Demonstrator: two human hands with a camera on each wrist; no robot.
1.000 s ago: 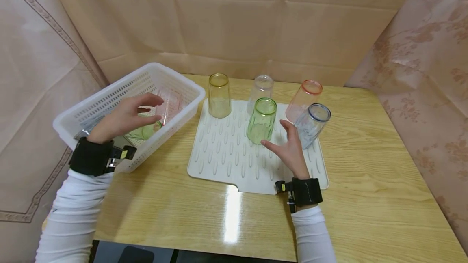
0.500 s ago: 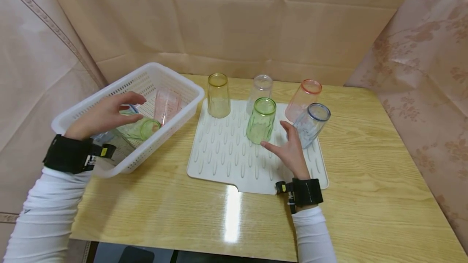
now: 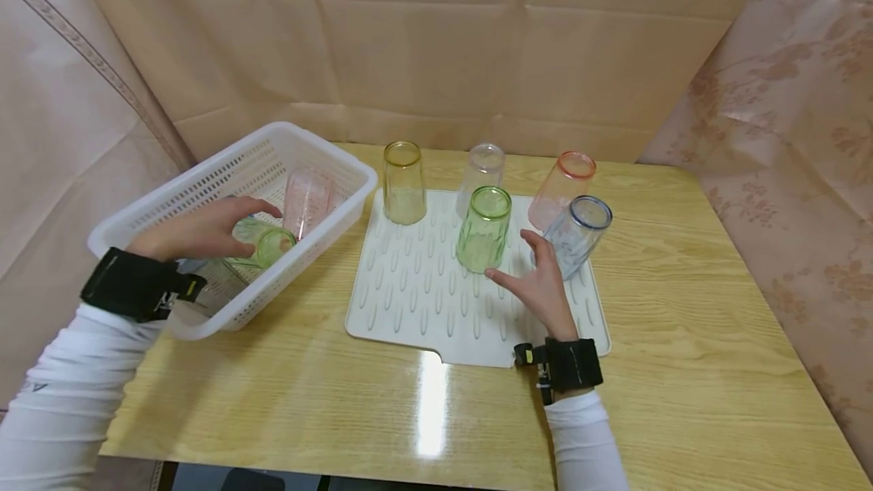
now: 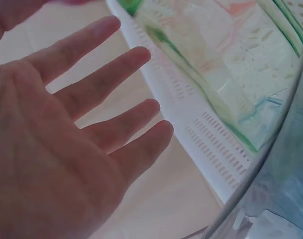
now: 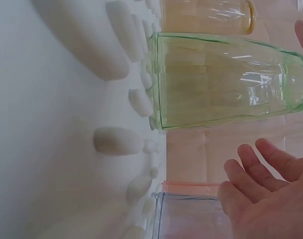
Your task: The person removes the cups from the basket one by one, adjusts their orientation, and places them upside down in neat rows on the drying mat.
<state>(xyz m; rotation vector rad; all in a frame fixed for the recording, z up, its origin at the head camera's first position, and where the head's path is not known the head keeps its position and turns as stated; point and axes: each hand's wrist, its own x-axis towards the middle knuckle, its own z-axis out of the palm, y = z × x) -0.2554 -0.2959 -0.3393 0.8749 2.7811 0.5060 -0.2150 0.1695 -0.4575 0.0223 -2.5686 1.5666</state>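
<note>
My left hand (image 3: pixel 198 229) reaches into the white basket (image 3: pixel 289 131), over a green glass (image 3: pixel 262 242) lying on its side. In the left wrist view the fingers (image 4: pixel 104 102) are extended and apart, with nothing between them. Beside the green glass lies a pink glass (image 3: pixel 307 199); clear and bluish glass is partly hidden by the hand and wrist. On the white ridged mat (image 3: pixel 402 317), my right hand (image 3: pixel 542 283) hovers with thumb and fingers spread. It is near an upside-down green glass (image 3: pixel 484 229), with a gap visible in the right wrist view.
Upside-down on the mat also stand a yellow glass (image 3: pixel 405 184), a clear glass (image 3: pixel 481 176), a pink glass (image 3: pixel 562 188) and a blue glass (image 3: pixel 578 233). The last two are close together at the mat's right. A wooden table (image 3: pixel 696 309) carries everything; curtains hang behind.
My left hand has shifted left, then lowered over the green glass in the basket. The right hand stays nearly still by the upside-down green glass.
</note>
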